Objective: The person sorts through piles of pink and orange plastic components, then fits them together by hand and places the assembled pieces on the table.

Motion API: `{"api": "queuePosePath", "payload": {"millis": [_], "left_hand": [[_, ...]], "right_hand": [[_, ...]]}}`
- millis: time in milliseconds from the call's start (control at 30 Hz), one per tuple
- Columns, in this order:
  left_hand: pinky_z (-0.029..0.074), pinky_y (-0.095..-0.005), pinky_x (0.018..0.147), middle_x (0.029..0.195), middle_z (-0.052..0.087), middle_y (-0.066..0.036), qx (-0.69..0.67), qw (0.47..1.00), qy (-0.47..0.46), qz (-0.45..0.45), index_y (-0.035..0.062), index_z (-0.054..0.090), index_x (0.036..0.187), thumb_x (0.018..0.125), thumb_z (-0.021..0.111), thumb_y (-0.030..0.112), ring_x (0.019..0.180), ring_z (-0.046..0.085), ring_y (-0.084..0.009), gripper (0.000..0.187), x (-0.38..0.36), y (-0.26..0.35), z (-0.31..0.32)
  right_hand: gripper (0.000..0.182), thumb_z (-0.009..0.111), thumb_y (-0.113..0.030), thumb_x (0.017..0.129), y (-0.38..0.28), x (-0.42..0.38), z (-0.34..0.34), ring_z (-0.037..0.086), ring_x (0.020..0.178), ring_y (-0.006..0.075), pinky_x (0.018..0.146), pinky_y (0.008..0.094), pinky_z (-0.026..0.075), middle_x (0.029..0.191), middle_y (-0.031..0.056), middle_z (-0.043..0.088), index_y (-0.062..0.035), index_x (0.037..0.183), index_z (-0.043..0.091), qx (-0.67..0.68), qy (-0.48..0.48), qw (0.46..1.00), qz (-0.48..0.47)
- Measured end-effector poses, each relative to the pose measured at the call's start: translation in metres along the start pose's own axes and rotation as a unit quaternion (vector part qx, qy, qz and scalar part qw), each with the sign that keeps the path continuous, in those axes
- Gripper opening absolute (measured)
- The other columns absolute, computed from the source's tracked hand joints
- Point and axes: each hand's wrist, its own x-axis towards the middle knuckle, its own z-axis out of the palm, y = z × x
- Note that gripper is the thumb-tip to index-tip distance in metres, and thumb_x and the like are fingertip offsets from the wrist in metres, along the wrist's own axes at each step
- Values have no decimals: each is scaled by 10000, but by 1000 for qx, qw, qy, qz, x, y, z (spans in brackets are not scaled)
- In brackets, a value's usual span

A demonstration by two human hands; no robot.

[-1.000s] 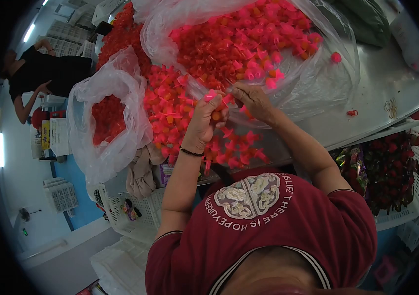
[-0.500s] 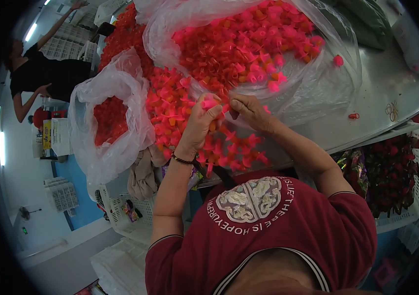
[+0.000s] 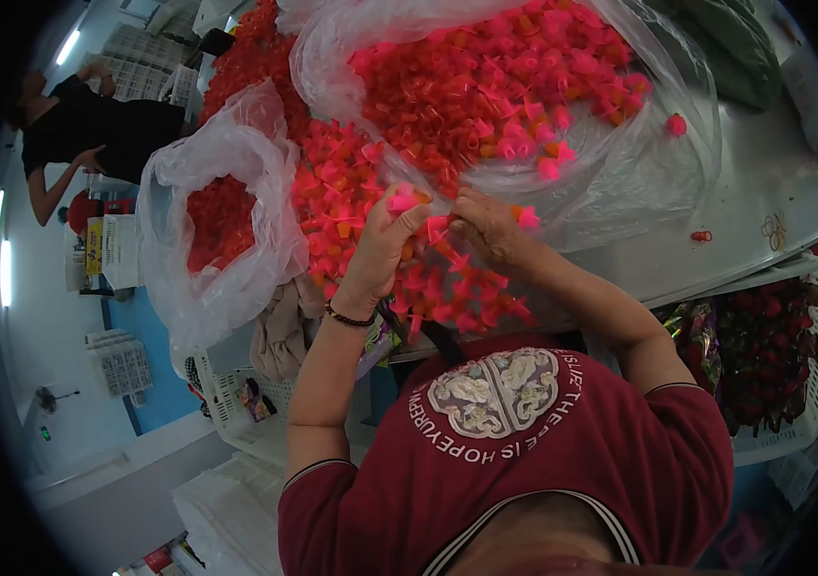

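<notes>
My left hand [image 3: 387, 240], with a beaded bracelet at the wrist, is closed around a small pink plastic piece [image 3: 407, 200]. Close beside it, the fingers of my right hand [image 3: 493, 230] are pinched together by a small red-pink piece [image 3: 438, 228]; the fingertips hide what exactly they hold. Under and around both hands lies a loose heap of pink star-shaped plastic pieces with orange parts [image 3: 452, 288]. Just beyond is a large open clear plastic bag [image 3: 611, 182] holding red tube-like caps [image 3: 438, 106] and pink-and-orange pieces [image 3: 563, 58].
Left of the heap stands a clear bag [image 3: 164, 206] of red caps. A white basket [image 3: 817, 384] with dark red items sits at the right by the metal table [image 3: 745, 211]. Rubber bands [image 3: 774, 230] lie near the table edge. Another person [image 3: 102, 130] stands at far left.
My right hand has turned, and its fingers now sit lower and closer around a small piece. My left hand stays nearly in place. The person at far left has lowered a raised arm.
</notes>
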Motion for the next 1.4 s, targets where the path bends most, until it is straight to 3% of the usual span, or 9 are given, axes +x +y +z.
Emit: {"api": "queuePosePath", "payload": {"millis": [267,367,433,533,667,867,933,1033,1400], "left_hand": [[314,-175,448,765,546,46,64,997,17,-28,111,500,1096,941,627,267,563,488,-22,254,-1,1,-3],[329,-178,462,775,562,29,13,999,14,-35,84,496,1100,937,631,273,566,492,-26,284,-3,4,-3],[360,-186,485,782,569,20,80,995,52,-13,65,503,1083,933,636,271,583,501,-31,287,-5,5,-1],[415,-207,549,796,582,1,171,978,93,76,32,519,1043,924,645,259,630,521,-49,285,-2,6,4],[451,-238,647,814,599,-17,213,946,125,212,14,542,989,914,650,221,708,539,-81,246,4,-1,15],[436,-237,660,775,579,-10,238,918,180,263,14,555,989,916,656,225,735,535,-81,245,18,-17,20],[443,-236,667,797,576,-13,199,933,157,255,14,558,995,916,656,230,745,540,-82,250,15,-16,18],[459,-234,685,858,572,-23,163,947,118,252,14,554,1019,919,651,230,761,551,-85,257,11,-13,17],[459,-220,671,859,568,-13,173,962,100,184,27,520,1067,928,607,141,754,545,-72,199,2,-17,18]], "right_hand": [[158,576,-68,878,-5,-2,7,473,724,369,647,453,375,752,167,449,-16,806,445,-46,14,999,-19],[182,535,-128,942,-5,-1,6,487,674,276,613,399,388,729,115,466,-22,816,458,-36,12,999,5],[290,464,-227,1011,-7,1,0,457,627,151,572,325,384,682,40,460,-23,805,478,260,-71,946,179],[388,405,-317,1032,-3,0,-6,494,660,120,630,293,410,674,35,507,-17,808,508,289,-76,926,232],[364,415,-301,1031,-1,0,-11,492,662,123,621,300,411,675,40,503,-23,817,512,257,-39,939,224],[285,444,-243,1011,-6,-2,-3,528,686,192,652,320,416,722,71,521,-26,838,509,110,-23,987,112],[213,511,-179,967,-6,1,-4,498,694,295,625,383,402,735,126,487,-4,846,506,80,-12,997,19],[150,562,-129,920,-11,1,-7,505,718,332,637,410,402,743,136,494,-1,868,507,60,-51,997,-9],[149,598,-76,876,-19,-9,10,483,706,354,628,449,383,761,159,467,1,877,471,6,-19,1000,-18]]}}
